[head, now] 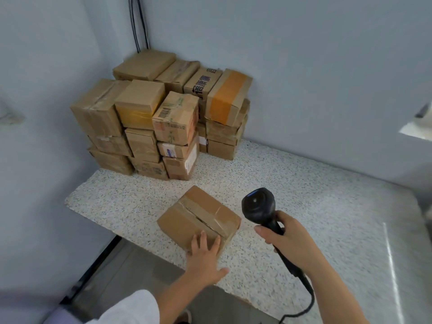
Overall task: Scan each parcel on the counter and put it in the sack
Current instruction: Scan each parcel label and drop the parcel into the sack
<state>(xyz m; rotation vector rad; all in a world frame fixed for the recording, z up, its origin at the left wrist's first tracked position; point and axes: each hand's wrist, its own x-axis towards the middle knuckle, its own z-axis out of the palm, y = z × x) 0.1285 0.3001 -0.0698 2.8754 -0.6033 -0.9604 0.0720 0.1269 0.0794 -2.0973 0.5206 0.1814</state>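
At the near edge of the counter [315,202], well apart from the stack: a single parcel [198,216], lying at an angle with one corner toward the body. Under the left hand [205,256] at its near corner, fingers [203,239] straight and spread flat on the cardboard, pressing rather than gripping. Just to the right, in the right hand [289,242], a black scanner [257,205], fingers [264,231] curled round the handle, head tipped toward the parcel but clear of it, cord [304,288] trailing down past the forearm.

Early in the job, by the look of it. Back in the corner against the walls, a tall stack of parcels [159,120] (three layers or so, packed tight) waiting untouched. No sack anywhere in view, so no telling how many already bagged. For this one, scan apparently in hand; bagging not yet done.

As for the parcel itself: plain brown cardboard, squat, top flaps sealed with glossy tape, wrinkled along the seam, flaps slightly parted at the join. No label or barcode showing on the upper faces; perhaps on a side turned away, hard to say from here. Likely to need turning before any reading.
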